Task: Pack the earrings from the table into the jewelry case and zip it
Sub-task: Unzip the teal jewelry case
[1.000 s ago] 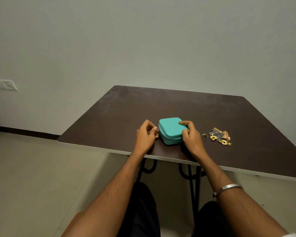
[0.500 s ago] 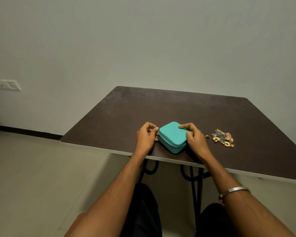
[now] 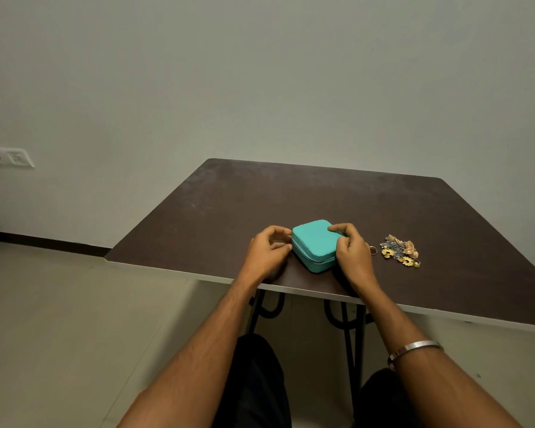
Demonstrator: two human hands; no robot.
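- While the teal case (image 3: 314,244) sits closed near the front edge of the dark table (image 3: 291,196), we see both hands at its sides.
- Our view shows the left hand (image 3: 267,254) curled at the case's left edge, fingertips and thumb pinched together at the zipper line; we cannot tell whether they hold the pull.
- We see the right hand (image 3: 352,254) grasping the case, fingers over the lid, thumb on the near side.
- We note the earrings (image 3: 400,250) heaped on the table right of the case, just beside the right hand, with a small ring (image 3: 373,249) between.
- We see a bracelet (image 3: 414,349) on the right wrist.
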